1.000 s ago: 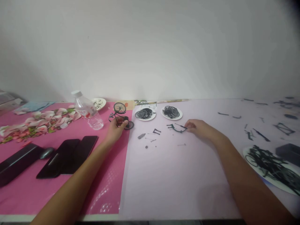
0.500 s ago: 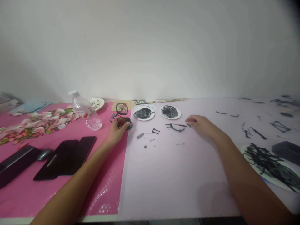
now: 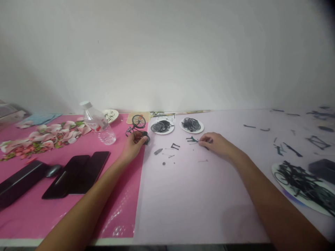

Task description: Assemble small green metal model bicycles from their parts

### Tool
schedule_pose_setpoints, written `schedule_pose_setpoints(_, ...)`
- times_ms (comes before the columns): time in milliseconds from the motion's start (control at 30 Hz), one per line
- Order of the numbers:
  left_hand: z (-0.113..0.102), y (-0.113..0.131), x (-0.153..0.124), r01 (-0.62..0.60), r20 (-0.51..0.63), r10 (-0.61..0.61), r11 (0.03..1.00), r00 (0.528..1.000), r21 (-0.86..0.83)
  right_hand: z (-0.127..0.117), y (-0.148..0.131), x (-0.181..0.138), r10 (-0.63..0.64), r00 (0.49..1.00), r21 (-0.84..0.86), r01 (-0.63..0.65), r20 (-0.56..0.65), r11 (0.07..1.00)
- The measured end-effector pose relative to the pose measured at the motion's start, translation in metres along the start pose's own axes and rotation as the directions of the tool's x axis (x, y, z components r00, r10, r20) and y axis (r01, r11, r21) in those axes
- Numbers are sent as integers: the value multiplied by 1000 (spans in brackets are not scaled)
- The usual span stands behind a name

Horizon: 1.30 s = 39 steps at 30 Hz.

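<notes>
My left hand [image 3: 134, 148] is closed around the lower part of a small model bicycle [image 3: 138, 122]. The model is tilted up, with one spoked wheel raised above my fingers; the other wheel is partly covered by them. On the lilac surface, my right hand [image 3: 213, 143] has its fingers pinched together over a dark green curved bicycle part [image 3: 192, 139]. That part's left end shows, while its right side is hidden beneath my fingertips. Between my hands lie a small black frame-like piece [image 3: 175, 146], a grey oval piece [image 3: 158, 151] and several thin rods.
Two white plates, a left plate [image 3: 155, 131] and a right plate [image 3: 200, 129], hold wheels and dark parts. A bigger plate [image 3: 281, 186] of black parts stands at right, near scattered pieces. On the pink side are a water bottle [image 3: 98, 125], phones [image 3: 90, 172] and artificial flowers [image 3: 47, 134].
My right hand has moved left and slightly down, over the dark curved part, now largely covered. My left hand keeps its hold on the model bicycle. The whole view has shifted slightly.
</notes>
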<state>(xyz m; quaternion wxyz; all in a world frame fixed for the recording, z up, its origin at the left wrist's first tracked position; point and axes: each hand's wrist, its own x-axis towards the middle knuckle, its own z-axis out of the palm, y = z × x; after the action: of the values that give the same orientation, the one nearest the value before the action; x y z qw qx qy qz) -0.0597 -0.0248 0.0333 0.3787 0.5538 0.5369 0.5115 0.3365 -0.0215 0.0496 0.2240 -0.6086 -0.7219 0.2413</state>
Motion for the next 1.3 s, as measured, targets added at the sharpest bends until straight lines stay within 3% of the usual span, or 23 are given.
schedule_pose_setpoints(133, 0, 1, 0, -13, -15, 13, 1000, 1000, 27, -7, -2, 1, -16, 993, 37, 21, -117, 999)
schedule_pose_setpoints(233, 0, 2, 0, -20, -7, 20, 1000, 1000, 16, -15, 1, 4, -53, 972, -12, 51, -227, 999)
schedule_pose_setpoints(333, 0, 1, 0, -21, -12, 21, 1000, 1000, 5, -21, 11, 8, -82, 961, -83, 62, -263, 995)
schedule_pose_setpoints(733, 1, -4, 2, -48, -18, 47, 998, 999, -28, -21, 53, 18, -108, 986, -327, 61, -127, 943)
schedule_pose_setpoints(933, 3, -1, -2, -46, 2, 46, 998, 999, -41, -21, 42, 14, -42, 996, -349, 14, -74, 937)
schedule_pose_setpoints(1167, 6, 5, -7, -73, 45, 73, 997, 996, 19, -18, 36, 12, -25, 993, -394, -25, -119, 919)
schedule_pose_setpoints(1300, 10, 6, -10, -91, 67, 89, 995, 994, 28, -14, 26, 12, -75, 981, -373, 2, -181, 928)
